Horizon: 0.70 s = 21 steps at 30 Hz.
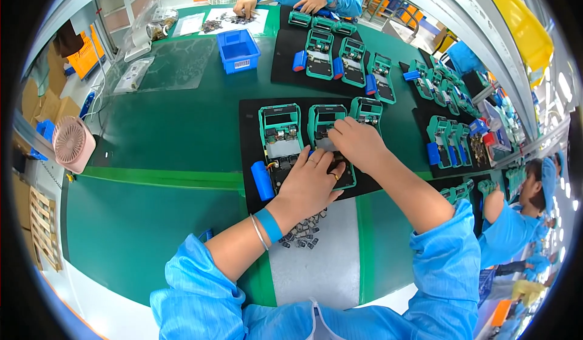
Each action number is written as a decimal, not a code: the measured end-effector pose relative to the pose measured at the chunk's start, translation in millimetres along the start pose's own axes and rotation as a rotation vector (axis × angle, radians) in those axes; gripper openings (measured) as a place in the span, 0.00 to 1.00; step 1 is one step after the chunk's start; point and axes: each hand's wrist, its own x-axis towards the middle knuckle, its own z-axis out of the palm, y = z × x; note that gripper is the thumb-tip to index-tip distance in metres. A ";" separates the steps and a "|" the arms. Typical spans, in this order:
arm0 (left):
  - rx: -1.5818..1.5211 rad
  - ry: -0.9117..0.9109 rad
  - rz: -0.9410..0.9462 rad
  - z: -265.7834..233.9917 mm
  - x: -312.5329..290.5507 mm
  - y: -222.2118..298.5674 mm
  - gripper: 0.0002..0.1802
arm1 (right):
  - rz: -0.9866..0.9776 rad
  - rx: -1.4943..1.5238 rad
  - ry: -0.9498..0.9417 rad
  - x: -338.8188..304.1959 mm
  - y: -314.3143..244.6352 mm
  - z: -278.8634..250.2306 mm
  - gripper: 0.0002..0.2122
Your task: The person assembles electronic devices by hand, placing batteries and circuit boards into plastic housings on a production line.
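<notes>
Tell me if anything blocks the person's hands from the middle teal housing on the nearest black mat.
Nothing visible does. The left hand lies over the lower part of the middle housing, and the right hand reaches over its right side. What lies under the fingers is hidden.

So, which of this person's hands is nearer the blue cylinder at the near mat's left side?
Left. The left hand is just right of the blue cylinder; the right hand is farther right, at the middle green housing.
</notes>
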 end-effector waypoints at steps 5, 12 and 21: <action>0.049 0.020 0.018 -0.4 3.2 3.4 0.31 | 0.056 -0.107 -0.007 6.3 2.2 4.9 0.07; 0.114 -0.020 0.027 -3.3 4.4 -7.1 0.30 | 0.229 0.207 0.193 -12.1 -34.3 -33.1 0.05; 0.088 0.023 0.100 -8.3 -6.8 -15.1 0.30 | 0.174 0.555 0.177 -100.9 -116.8 -28.0 0.09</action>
